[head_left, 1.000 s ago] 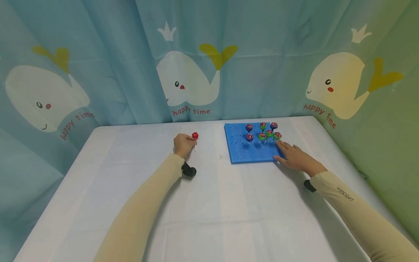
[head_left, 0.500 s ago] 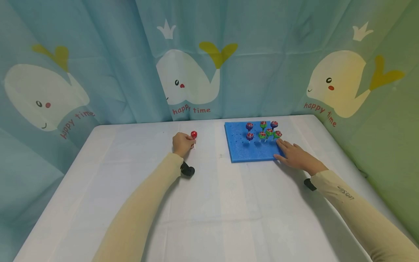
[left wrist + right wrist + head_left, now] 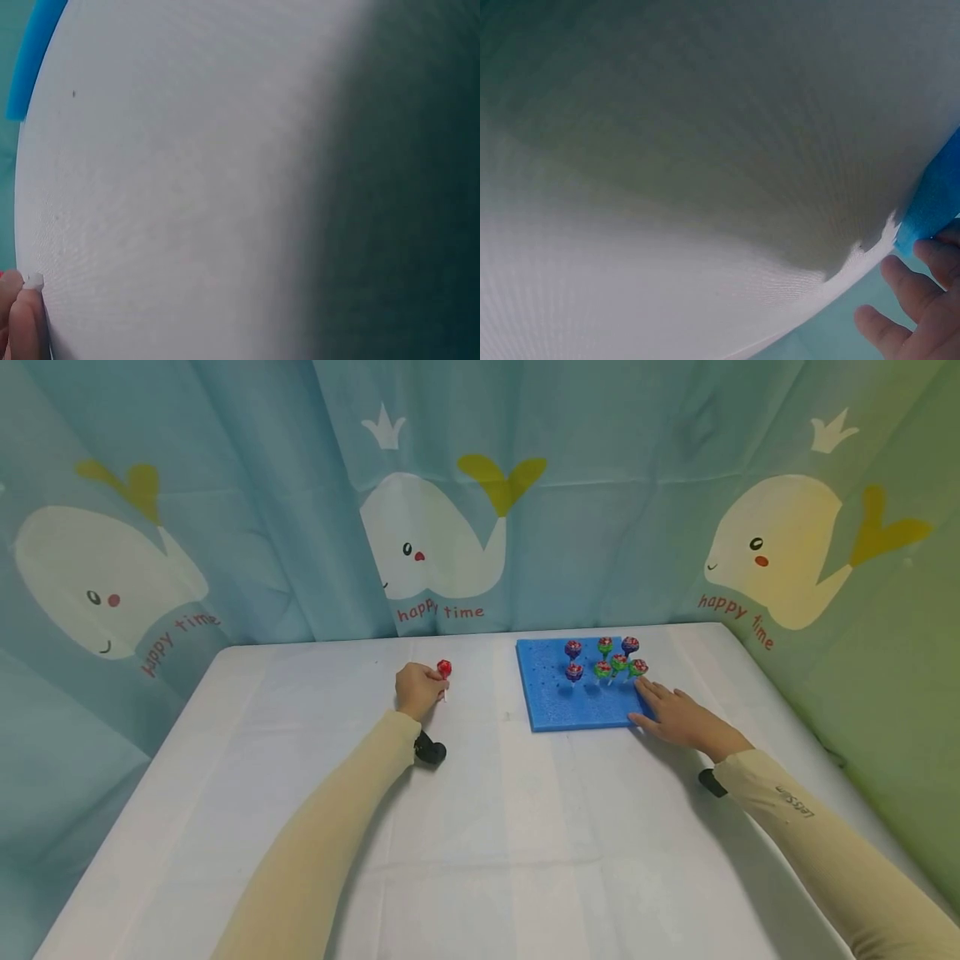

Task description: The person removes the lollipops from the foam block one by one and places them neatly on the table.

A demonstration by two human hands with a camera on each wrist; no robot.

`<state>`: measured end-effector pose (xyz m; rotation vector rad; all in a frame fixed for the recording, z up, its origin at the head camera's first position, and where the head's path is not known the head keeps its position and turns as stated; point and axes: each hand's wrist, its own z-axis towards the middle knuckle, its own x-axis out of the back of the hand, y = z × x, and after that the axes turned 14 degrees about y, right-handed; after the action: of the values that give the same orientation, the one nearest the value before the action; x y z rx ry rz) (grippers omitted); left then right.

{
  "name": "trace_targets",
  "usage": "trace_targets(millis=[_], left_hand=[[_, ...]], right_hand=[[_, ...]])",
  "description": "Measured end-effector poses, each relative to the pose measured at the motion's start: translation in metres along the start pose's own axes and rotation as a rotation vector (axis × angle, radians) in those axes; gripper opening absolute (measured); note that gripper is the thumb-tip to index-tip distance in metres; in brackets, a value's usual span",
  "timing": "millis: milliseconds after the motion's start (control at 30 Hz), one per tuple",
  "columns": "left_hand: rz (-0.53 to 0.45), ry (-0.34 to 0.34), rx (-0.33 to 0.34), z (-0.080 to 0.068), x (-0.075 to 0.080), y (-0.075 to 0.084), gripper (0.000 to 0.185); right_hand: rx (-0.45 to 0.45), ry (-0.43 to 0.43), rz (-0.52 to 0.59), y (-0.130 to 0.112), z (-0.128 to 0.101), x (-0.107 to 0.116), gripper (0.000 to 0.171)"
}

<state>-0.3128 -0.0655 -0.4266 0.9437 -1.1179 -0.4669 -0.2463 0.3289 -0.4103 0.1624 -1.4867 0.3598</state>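
Observation:
Between thumb and fingers, my left hand pinches a red lollipop by its white stick, head up, left of the blue foam board. In the left wrist view only the fingertips of that hand show at the lower left. My right hand rests with extended fingers on the right edge of the board. The right wrist view shows several fingers of this hand by the board's corner. Several purple lollipops and green lollipops stand upright in the board.
A white cloth covers the table. Behind its far edge hangs a blue-green curtain printed with whales. Small holes dot the left part of the board.
The red lollipop and my left hand have shifted very slightly; the grip stays the same. My right hand keeps its place on the board.

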Motion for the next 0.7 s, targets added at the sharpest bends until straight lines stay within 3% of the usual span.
trace_targets(millis=[400,700], left_hand=[[-0.039,-0.025,0.022,0.0015,0.0031,-0.0036,0.013],[0.005,-0.017,0.007,0.0041,0.006,-0.0048,0.015]], right_hand=[[0.003,-0.008,0.007,-0.0011,0.0,0.0019,0.07],[-0.002,-0.013,0.012,-0.0017,-0.0003,0.0024,0.071]])
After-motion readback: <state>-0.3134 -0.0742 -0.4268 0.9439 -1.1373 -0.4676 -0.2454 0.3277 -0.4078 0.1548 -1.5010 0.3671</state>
